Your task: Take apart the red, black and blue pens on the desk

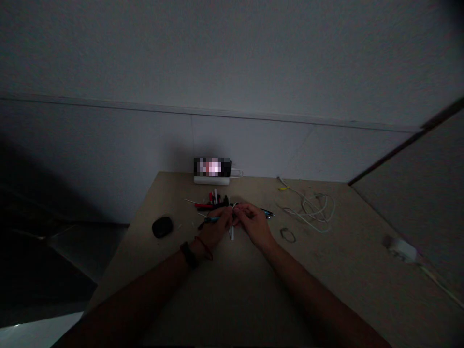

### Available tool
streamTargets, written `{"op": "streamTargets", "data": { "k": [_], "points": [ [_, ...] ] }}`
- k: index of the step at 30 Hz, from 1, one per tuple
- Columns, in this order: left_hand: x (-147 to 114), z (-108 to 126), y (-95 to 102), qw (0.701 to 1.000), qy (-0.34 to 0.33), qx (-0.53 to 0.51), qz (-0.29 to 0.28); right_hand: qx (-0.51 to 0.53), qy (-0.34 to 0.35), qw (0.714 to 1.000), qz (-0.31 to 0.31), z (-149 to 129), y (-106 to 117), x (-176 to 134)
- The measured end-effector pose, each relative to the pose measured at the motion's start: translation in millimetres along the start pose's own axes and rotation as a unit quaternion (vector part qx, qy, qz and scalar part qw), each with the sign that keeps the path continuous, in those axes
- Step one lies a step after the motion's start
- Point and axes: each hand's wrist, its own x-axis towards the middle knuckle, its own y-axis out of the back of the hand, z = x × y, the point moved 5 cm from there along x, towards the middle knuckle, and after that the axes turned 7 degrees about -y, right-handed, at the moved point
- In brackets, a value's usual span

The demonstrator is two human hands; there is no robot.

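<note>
My left hand (pixel 218 225) and my right hand (pixel 253 223) meet over the table, fingertips pinched together. A thin white piece (pixel 234 206) pokes up between them; the dim light hides what kind it is. Just below the fingers lies a small white tube-like piece (pixel 232 234). A pen with a blue section (pixel 211 220) is partly covered by my left hand. Behind the hands is a cluster of red, black and white pen-like parts (pixel 215 197). Several pens (pixel 268 212) stick out beyond my right hand's knuckles.
A lit phone (pixel 212 167) leans at the wall on a white block (pixel 211 181). On the left sits a black rounded case (pixel 162 226). To the right are a tangled white cable (pixel 315 208) and a small loop (pixel 288 235). A white plug (pixel 403 249) is at far right.
</note>
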Motion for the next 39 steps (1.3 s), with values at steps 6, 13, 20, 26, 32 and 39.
{"op": "streamTargets", "data": {
  "k": [6, 13, 20, 26, 32, 39],
  "points": [
    [0, 3, 0.8, 1.000, -0.012, -0.005, 0.006, -0.014, 0.013, 1.000, -0.005, 1, 0, 1],
    [-1, 7, 1.4, 1.000, -0.015, 0.004, 0.009, -0.021, 0.021, 1.000, -0.004, 2, 0, 1],
    [0, 4, 1.7, 1.000, -0.006, 0.006, 0.011, -0.045, 0.036, 0.998, -0.018, 3, -1, -1],
    [0, 2, 1.3, 1.000, -0.005, -0.024, 0.008, -0.077, 0.035, 0.996, -0.028, 4, -2, -2],
    [-1, -3, 0.0, 0.998, 0.025, -0.051, 0.013, -0.127, 0.047, 0.991, 0.003, 3, 1, -1],
    [0, -9, 1.8, 0.999, 0.025, -0.035, 0.021, -0.188, 0.100, 0.977, 0.020, 6, 5, 3]
  ]
}}
